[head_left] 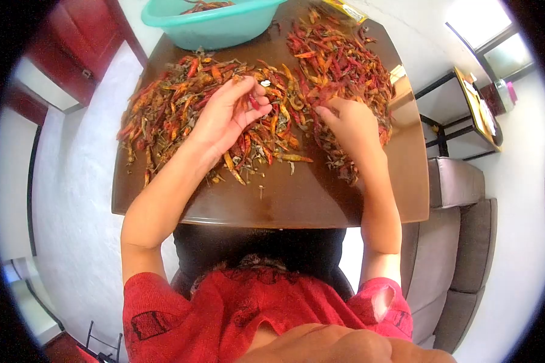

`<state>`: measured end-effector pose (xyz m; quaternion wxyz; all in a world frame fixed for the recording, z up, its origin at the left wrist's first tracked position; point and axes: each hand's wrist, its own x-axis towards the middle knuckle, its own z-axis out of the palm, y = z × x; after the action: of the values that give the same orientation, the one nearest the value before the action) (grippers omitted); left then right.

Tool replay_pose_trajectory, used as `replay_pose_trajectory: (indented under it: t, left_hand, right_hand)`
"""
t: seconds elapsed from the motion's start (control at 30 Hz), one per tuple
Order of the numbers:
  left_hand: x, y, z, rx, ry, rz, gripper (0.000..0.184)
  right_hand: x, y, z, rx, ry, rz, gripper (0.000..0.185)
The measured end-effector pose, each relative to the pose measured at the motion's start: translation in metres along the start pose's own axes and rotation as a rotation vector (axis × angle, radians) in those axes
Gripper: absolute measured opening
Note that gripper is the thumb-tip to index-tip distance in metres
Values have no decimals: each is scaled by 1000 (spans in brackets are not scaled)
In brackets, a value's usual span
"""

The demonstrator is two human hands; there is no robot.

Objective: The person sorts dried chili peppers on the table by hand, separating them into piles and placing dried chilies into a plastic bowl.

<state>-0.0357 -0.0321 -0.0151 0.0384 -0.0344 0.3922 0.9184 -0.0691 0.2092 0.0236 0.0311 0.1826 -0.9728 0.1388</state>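
Observation:
Palm turned up, my left hand [231, 112] rests over the left heap of dried chili peppers [169, 100], its fingers curled round a dark red dried chili pepper [254, 102]. At the inner edge of the right heap of dried chili peppers [357, 63], my right hand [352, 124] has its thumb and fingers pinched together. Blurred red chili pepper [324, 95] shows at those fingertips; the exact grip is partly hidden. The chilies are red, orange and brown, with bits of stem and dry leaf among them.
A brown glossy table [266, 206] carries both heaps. At its far left stands a turquoise basin [215, 30] with some chilies inside. A yellow packet [345, 11] lies at the far edge. To the right are a grey sofa [445, 254] and a black-framed shelf [475, 112].

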Motion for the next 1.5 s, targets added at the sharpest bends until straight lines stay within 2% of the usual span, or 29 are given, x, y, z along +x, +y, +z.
replay_pose_trajectory:
  t: [0.07, 0.1, 0.17, 0.27, 0.5, 0.7, 0.8, 0.87, 0.9, 1.07, 1.13, 1.17, 1.23, 1.27, 1.33, 1.37, 1.4, 1.47, 1.5]
  left_hand:
    - [-2, -1, 3, 53, -24, -53, 16]
    - [-3, -1, 4, 70, -54, -76, 20]
    - [-5, -2, 7, 99, -107, -108, 22]
    - [-8, -7, 11, 146, -164, -152, 28]
    - [-12, -7, 16, 216, -186, -150, 21]
    - [-7, -8, 8, 29, -202, -134, 16]
    - [-11, -4, 15, -26, -177, -132, 16]
    - [-16, -2, 27, -27, -14, -80, 15]
    - [-15, -2, 26, -27, -14, -81, 15]
    - [-3, 5, 6, -245, -183, -20, 18]
    - [-3, 10, 5, -262, -186, -25, 19]
    - [-4, 12, 5, -250, -193, -15, 19]
    - [-7, 16, 15, -198, -155, 7, 18]
    - [-6, 14, 14, -201, -161, -2, 18]
    - [-5, 12, 11, -174, -202, -4, 16]
    - [-6, 11, 15, -127, -114, -24, 24]
    - [-7, 12, 16, -130, -116, -27, 24]
    - [-9, 14, 15, -101, -169, -82, 36]
    - [-12, 15, 21, -123, -119, -104, 45]
  right_hand:
    - [0, -2, 0, 171, 130, -123, 26]
    - [-1, -4, 1, 175, 127, -128, 26]
    - [-3, -9, 6, 496, 82, -237, 20]
    - [-7, -17, 18, 606, 65, -299, 16]
    - [-13, -30, 22, 573, -55, -319, 18]
    - [-14, -32, 25, 568, -82, -310, 19]
    - [-13, -31, 27, 571, -85, -315, 19]
    - [-14, -30, 30, 569, -97, -313, 19]
    - [-14, -30, 34, 612, -83, -323, 19]
    - [-15, -29, 37, 636, -91, -322, 16]
    - [-18, -30, 34, 687, -217, -475, 15]
    - [-19, -31, 28, 683, -215, -464, 15]
    - [-19, -34, 12, 483, -479, -450, 17]
    - [-17, -27, 16, 482, -477, -440, 17]
    - [-4, -10, 23, 511, -69, -360, 16]
    - [1, -4, 19, 461, 104, -279, 17]
    - [8, 7, 20, 379, 230, -220, 18]
    - [17, 22, 22, 338, 357, -141, 19]
    - [21, 26, 25, 335, 358, -138, 19]
